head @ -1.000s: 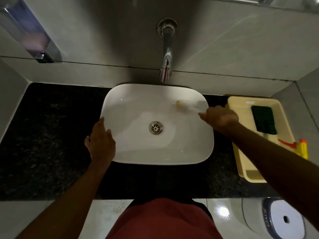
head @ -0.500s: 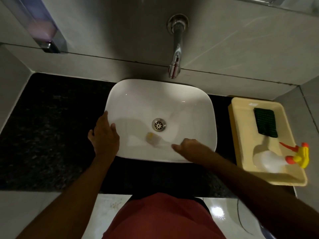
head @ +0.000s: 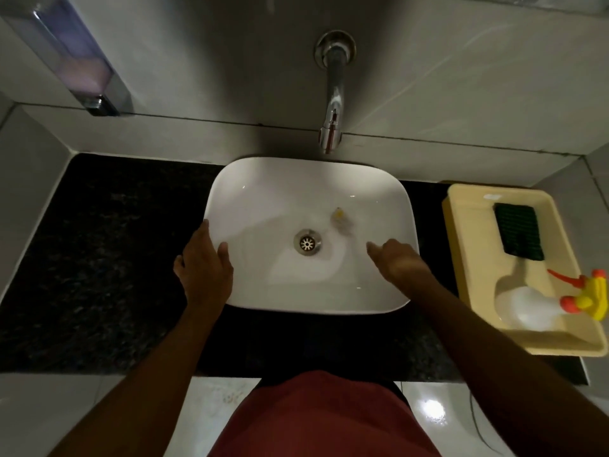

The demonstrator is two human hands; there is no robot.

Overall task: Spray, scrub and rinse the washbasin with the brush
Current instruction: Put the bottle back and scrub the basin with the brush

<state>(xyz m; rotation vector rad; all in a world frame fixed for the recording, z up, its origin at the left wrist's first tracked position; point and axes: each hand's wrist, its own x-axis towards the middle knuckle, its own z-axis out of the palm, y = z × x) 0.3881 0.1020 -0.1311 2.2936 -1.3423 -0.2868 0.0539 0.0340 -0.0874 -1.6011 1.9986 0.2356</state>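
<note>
Presently, findings as follows.
Left hand [head: 206, 270]: spread flat on the washbasin [head: 263, 199] rim at its left edge, apparently as a brace.
Right hand [head: 397, 263]: closed around the brush [head: 342, 221] handle, lower right of bowl.
Brush: blurred, yellow-tipped head right of the drain [head: 307, 242], on the bowl floor; scrubbing judged underway.
Washbasin: white, glossy, centre frame on the dark counter [head: 99, 258].

Brush [head: 342, 222] right of the drain [head: 307, 243] is motion-blurred, bristles unreadable, handle lost under the right hand [head: 397, 263]; spray bottle [head: 534, 306] nozzle clipped by frame edge.
</note>
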